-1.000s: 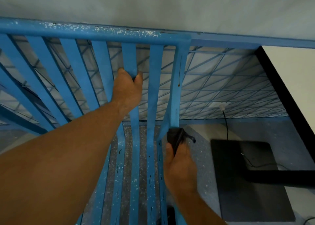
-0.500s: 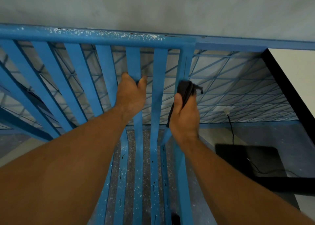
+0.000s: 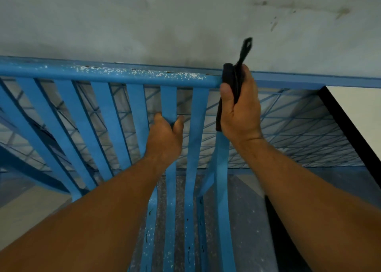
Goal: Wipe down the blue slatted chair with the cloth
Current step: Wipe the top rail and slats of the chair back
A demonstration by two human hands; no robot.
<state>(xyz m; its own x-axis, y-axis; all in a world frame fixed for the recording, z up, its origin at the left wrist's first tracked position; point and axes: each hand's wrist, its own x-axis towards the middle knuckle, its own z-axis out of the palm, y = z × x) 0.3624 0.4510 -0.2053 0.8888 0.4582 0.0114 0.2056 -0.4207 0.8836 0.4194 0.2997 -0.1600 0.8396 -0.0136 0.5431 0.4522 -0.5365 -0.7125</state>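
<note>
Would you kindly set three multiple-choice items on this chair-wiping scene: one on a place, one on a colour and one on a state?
1. Where is the cloth?
A) at the right end of the top rail
B) on the floor
C) over the left forearm

2. What colour is the cloth?
A) white
B) black
C) yellow

3. What is the left hand doing?
A) hanging free at the side
B) gripping a slat
C) holding the cloth

Answers: 1 A, the right hand holds it at the rail's end. 2 B, it shows dark against the blue paint. 3 B, thumb and fingers curl round the slat.
</note>
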